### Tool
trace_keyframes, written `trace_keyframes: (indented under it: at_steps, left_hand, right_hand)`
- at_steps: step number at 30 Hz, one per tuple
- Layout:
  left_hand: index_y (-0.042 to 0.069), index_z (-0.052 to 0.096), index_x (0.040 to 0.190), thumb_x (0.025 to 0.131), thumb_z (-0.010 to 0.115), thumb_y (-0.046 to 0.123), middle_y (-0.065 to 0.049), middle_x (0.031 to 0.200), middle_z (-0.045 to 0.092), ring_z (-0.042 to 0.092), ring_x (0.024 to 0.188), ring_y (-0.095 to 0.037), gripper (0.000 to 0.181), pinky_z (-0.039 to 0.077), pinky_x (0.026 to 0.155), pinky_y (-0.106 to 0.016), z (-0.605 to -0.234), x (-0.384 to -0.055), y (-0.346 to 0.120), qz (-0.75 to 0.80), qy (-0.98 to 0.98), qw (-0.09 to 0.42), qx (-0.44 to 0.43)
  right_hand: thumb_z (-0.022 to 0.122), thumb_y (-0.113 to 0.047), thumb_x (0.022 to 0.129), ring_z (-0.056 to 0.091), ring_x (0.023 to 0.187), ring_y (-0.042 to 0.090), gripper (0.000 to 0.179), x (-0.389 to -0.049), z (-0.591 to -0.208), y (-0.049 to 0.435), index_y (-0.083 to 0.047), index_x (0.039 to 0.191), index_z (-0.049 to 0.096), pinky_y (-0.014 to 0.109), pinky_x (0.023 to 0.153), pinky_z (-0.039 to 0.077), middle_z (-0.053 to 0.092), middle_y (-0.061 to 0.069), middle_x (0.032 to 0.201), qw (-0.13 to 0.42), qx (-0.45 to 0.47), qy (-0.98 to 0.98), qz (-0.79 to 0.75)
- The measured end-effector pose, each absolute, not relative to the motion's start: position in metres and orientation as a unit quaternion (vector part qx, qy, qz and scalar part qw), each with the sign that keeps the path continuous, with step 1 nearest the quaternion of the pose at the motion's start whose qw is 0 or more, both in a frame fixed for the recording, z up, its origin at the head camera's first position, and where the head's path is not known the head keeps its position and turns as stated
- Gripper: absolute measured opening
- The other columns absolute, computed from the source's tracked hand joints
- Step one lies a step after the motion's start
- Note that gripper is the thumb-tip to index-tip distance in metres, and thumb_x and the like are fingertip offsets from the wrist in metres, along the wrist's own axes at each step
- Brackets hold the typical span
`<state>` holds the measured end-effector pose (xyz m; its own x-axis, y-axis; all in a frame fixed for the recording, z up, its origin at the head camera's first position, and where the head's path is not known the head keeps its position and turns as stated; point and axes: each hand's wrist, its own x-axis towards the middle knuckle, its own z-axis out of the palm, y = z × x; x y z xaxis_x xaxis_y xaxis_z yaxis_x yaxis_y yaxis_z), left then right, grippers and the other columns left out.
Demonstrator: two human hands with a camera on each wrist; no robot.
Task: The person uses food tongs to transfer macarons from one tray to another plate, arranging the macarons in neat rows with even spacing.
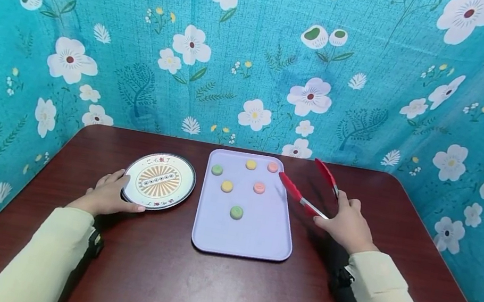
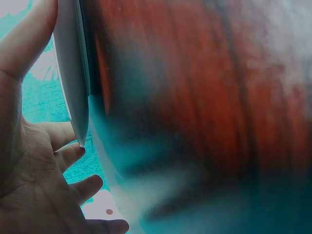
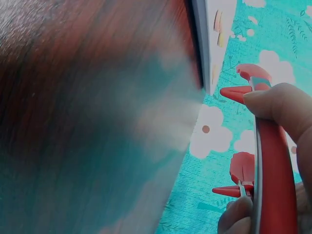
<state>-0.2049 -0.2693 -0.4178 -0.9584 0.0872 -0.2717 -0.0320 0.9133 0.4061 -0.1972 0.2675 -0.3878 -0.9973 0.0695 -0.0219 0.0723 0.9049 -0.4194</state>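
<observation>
On the left of the table, my left hand (image 1: pixel 107 196) holds the rim of a round white plate (image 1: pixel 184 189) with a dark edge, a fan pattern and lettering. Its thumb lies along the near rim and its fingers are spread at the left side, as the left wrist view also shows. My right hand (image 1: pixel 350 227) grips red-tipped metal tongs (image 1: pixel 291 186), their two arms spread wide apart. One tip of the tongs overlaps the right edge of a lilac tray (image 1: pixel 256 237) in the head view. In the right wrist view the thumb presses one red handle (image 3: pixel 276 170).
Small round macaron-like pieces lie scattered on the tray: two green (image 1: pixel 236 212), two yellow (image 1: pixel 227 186) and two pink (image 1: pixel 259 187). The dark wooden table (image 1: pixel 178 291) ends at a blue flowered cloth (image 1: pixel 242 65) hanging behind it and at both sides.
</observation>
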Motion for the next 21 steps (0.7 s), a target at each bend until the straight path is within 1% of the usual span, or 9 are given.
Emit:
trace_keyframes:
  at_steps: [9,15,21]
  left_hand:
    - [-0.006,0.017,0.15,0.067,0.072,0.068,-0.032,0.153,0.009,0.007,0.135,-0.056,0.125,0.016,0.099,-0.079,-0.419,-0.205,-0.271,0.209,0.967,0.144,0.009]
    - [-0.006,0.017,0.15,0.069,0.072,0.067,-0.032,0.152,0.009,0.008,0.135,-0.055,0.123,0.017,0.099,-0.078,-0.417,-0.203,-0.27,0.207,0.967,0.147,0.006]
    - [-0.008,0.017,0.149,0.069,0.074,0.064,-0.033,0.152,0.009,0.008,0.135,-0.055,0.122,0.017,0.099,-0.078,-0.416,-0.203,-0.268,0.212,0.966,0.146,0.005]
  right_hand:
    - [0.082,-0.036,0.072,0.058,0.087,0.041,0.106,-0.194,-0.383,0.257,0.002,0.149,0.02,0.058,0.072,0.054,0.035,0.033,0.125,0.005,0.031,0.975,-0.218]
    - [0.081,-0.037,0.073,0.059,0.084,0.039,0.105,-0.19,-0.383,0.254,0.002,0.149,0.021,0.059,0.072,0.054,0.037,0.031,0.123,-0.002,0.018,0.976,-0.217]
    - [0.081,-0.037,0.073,0.058,0.088,0.04,0.105,-0.187,-0.384,0.25,0.003,0.15,0.021,0.059,0.073,0.054,0.037,0.032,0.125,0.001,0.011,0.975,-0.221]
